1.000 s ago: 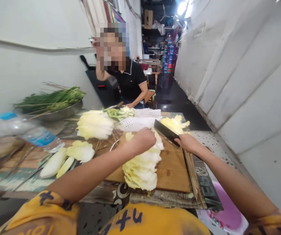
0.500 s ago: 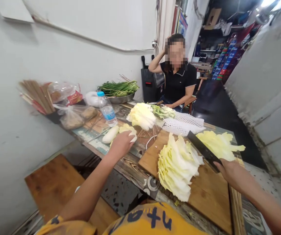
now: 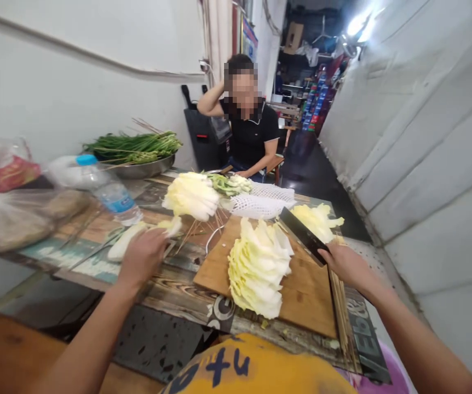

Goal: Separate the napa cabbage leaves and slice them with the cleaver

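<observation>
My left hand [image 3: 143, 257] is closed on a pale cabbage leaf [image 3: 173, 225] at the left of the table; its fingertips are partly hidden. Beside that hand lies a white cabbage piece [image 3: 120, 244]. In my right hand [image 3: 345, 262] is the handle of a dark cleaver [image 3: 301, 235], its blade pointing away to the upper left over the far right of the wooden cutting board [image 3: 310, 303]. A layered stack of cabbage leaves [image 3: 258, 268] rests on the board, left of the blade. More yellow leaves [image 3: 316, 220] lie behind the cleaver.
A water bottle [image 3: 110, 191], plastic bags [image 3: 12, 219] and a metal bowl of skewered greens [image 3: 143, 167] stand at the left. Skewered cabbage [image 3: 190, 196] and white foam netting [image 3: 263, 201] lie behind the board. Wooden skewers [image 3: 343, 312] line its right side. A person [image 3: 252, 137] sits opposite.
The view has swung right, shifting the scene leftward. My left hand now grips the leaf and raises it slightly. The cleaver stays in my right hand; the leaf stack still lies on the board.
</observation>
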`<move>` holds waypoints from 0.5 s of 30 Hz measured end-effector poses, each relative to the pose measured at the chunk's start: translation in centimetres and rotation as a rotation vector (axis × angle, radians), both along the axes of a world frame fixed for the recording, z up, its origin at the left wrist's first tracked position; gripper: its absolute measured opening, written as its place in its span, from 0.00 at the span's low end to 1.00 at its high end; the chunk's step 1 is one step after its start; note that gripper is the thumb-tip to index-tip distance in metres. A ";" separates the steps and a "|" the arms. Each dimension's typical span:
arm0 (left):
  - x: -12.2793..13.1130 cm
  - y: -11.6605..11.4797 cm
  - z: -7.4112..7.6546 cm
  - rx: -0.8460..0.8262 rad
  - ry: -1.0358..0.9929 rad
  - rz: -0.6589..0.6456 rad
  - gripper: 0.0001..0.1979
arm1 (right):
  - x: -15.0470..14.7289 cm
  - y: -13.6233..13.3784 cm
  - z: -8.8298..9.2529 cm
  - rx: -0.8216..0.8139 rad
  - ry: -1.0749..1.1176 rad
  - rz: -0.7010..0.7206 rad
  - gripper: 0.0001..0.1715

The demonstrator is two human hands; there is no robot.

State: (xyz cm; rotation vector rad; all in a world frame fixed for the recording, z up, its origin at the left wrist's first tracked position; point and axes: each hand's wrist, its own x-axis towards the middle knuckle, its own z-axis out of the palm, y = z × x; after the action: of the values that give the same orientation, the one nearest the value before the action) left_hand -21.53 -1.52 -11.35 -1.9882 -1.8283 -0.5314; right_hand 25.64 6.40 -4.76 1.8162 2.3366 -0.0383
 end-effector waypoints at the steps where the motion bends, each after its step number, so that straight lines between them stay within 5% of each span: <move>1: 0.0 -0.2 0.5 0.084 0.003 0.000 0.10 | 0.1 -0.2 0.0 -0.011 0.005 -0.002 0.20; 6: 3.0 -1.1 4.6 0.500 0.019 -0.039 0.21 | -1.0 -1.3 -0.4 -0.044 0.035 0.018 0.20; 11: 10.0 0.9 9.5 0.374 0.079 -0.451 0.21 | -2.0 -1.8 -0.6 -0.085 0.106 0.082 0.19; 15: 16.9 4.7 11.6 0.197 0.259 -0.702 0.12 | -0.9 -0.9 -0.4 -0.103 0.156 0.042 0.20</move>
State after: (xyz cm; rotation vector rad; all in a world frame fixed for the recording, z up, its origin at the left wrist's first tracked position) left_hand -4.62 3.22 0.22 -2.3906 -0.8602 -0.5802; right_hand 24.76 5.48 -5.17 1.7735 2.4257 -0.2998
